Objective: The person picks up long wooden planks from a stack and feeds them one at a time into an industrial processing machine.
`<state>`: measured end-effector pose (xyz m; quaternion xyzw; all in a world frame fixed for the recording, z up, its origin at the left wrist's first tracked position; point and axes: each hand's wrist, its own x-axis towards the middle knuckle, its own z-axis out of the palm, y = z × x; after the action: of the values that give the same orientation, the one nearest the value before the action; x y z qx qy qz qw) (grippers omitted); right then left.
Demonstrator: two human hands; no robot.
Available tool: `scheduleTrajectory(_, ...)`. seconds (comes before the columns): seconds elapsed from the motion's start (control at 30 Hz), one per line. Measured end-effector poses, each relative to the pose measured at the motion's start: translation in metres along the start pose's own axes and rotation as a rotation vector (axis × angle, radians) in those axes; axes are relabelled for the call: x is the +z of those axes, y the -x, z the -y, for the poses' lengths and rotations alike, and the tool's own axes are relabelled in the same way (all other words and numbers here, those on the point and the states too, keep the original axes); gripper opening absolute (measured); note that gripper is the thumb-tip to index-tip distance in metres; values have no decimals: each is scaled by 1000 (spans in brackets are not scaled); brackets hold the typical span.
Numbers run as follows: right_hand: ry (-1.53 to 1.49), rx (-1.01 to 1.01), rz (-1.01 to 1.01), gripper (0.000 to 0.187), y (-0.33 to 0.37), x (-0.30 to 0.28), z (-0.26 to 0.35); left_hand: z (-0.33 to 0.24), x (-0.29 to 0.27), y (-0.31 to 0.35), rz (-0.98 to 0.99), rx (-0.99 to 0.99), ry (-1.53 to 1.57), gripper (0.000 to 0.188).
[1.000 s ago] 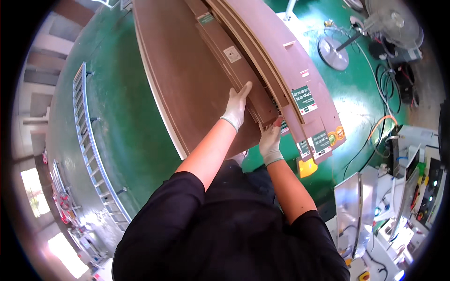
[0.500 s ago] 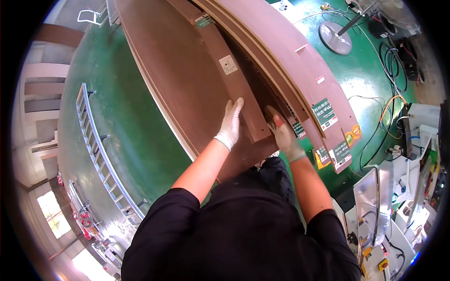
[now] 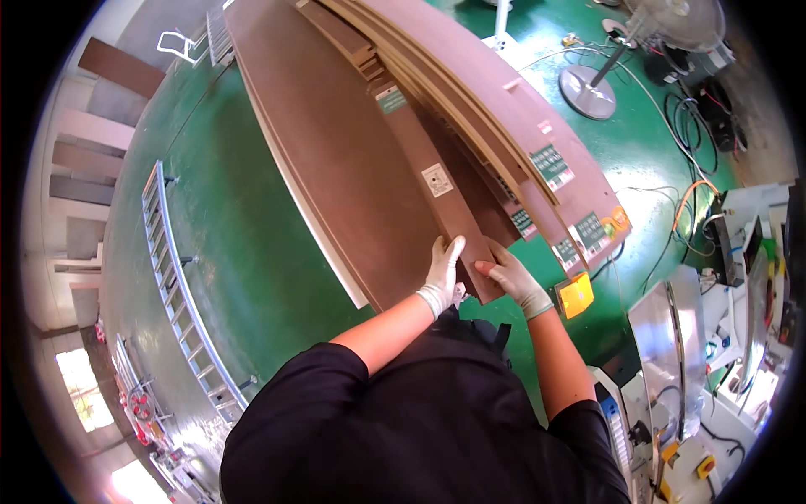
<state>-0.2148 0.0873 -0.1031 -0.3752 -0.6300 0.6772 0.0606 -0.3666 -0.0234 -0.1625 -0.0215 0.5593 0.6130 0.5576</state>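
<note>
My left hand, in a whitish glove, grips the left edge of a narrow brown board near its close end. On the right edge of the same board my right hand is closed, its bare-looking thumb on top and its other fingers partly hidden. A white square label and a green label are stuck on the board. It lies lengthwise away from me over a wide brown panel. More narrow brown boards lie beyond its far end.
To the right lies a stack of long brown panels with green labels. A yellow card hangs by its near end. Farther right stand a fan base, cables and a machine. A metal ladder-like frame is on the green floor at left.
The narrow board has come toward me, and its far end now lies apart from the boards behind it. My right hand has closed on its right edge; both hands are nearer my body.
</note>
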Motion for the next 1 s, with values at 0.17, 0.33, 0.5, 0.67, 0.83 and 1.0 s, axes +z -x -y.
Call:
scheduleTrajectory(0.17,837,5,-184,100,72,29,59,-39,38,62,98,-61,72,84)
scheduleTrajectory(0.33,794,-45,-380,90,139,33,5,-2,33,128,-47,-190,-90,59)
scheduleTrajectory(0.5,635,-52,-429,89,307,33,-66,79,20,196,173,-504,-12,62)
scheduleTrajectory(0.67,595,37,-679,84,491,66,-149,136,69,221,363,-560,189,61)
scheduleTrajectory(0.83,451,300,-1027,84,592,131,-215,177,148,253,582,-483,-169,40)
scheduleTrajectory(1.0,172,430,-1212,97,615,142,-239,235,275,275,904,-383,-484,33)
